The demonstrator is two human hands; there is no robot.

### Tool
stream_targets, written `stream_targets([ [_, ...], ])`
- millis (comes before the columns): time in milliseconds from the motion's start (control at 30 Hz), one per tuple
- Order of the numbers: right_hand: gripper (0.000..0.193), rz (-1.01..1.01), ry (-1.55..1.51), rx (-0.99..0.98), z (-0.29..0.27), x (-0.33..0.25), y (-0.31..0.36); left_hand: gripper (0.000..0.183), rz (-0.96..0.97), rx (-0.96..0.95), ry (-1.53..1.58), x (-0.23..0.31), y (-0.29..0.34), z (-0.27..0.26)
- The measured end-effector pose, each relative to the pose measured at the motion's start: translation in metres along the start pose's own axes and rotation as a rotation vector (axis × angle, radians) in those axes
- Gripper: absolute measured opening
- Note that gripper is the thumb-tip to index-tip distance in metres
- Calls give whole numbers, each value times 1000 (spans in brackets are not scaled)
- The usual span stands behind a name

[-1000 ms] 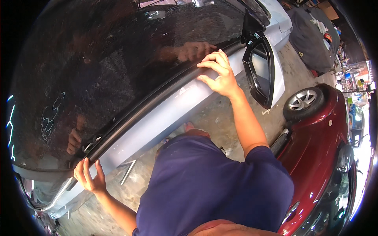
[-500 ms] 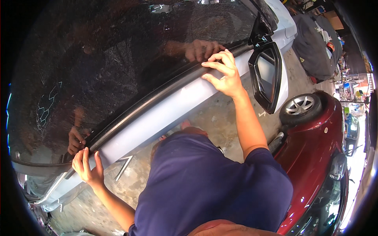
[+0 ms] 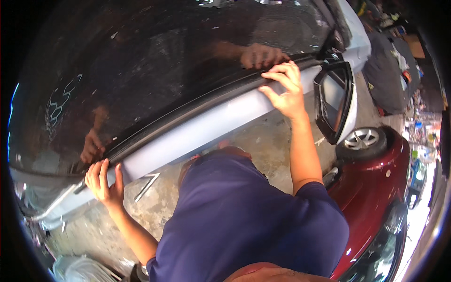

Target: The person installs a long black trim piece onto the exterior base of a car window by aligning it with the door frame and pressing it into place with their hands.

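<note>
1. Two contact points on the black trim strip, which lies along the dark window's lower edge, beside the silver door panel.
2. My left grip: fingers together at the strip, thumb apart; pinch, cannot tell.
3. My right grip, near the side mirror: fingers and thumb spread across the strip; firmness also unclear.
4. Judgement: I should load both ends evenly, since the untouched middle could bow.
5. Light thumbs seem best, sparing the paint.
</note>
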State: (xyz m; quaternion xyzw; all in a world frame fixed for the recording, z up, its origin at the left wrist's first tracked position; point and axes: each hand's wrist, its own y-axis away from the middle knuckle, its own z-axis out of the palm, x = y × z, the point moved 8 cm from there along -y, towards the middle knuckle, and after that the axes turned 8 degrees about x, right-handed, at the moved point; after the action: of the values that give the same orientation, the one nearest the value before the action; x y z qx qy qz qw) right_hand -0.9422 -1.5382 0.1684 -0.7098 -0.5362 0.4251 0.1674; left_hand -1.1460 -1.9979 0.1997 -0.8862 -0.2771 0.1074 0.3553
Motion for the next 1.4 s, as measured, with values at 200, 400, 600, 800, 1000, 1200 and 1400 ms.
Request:
stream_targets([
  [200,35,-41,7,33,-1,-2,-3,39,-1,78,41,4,0,-4],
  [400,33,-39,-9,25,0,-5,-5,34,17,144,27,1,1,-13],
  [600,29,-87,-27,0,1,-10,-9,32,-42,48,78,-8,-1,-8],
  [800,29,-98,-24,-9,2,-12,-9,28,-83,-6,89,-13,2,-5],
  [1000,30,-73,-22,51,1,-9,-5,28,-117,68,40,-11,3,-4],
  [1200,31,-37,114,99,-3,-4,1,31,-395,353,-84,-38,27,-21],
  [1400,25,-104,142,88,1,-7,3,40,-1060,747,-157,-129,122,-63],
])
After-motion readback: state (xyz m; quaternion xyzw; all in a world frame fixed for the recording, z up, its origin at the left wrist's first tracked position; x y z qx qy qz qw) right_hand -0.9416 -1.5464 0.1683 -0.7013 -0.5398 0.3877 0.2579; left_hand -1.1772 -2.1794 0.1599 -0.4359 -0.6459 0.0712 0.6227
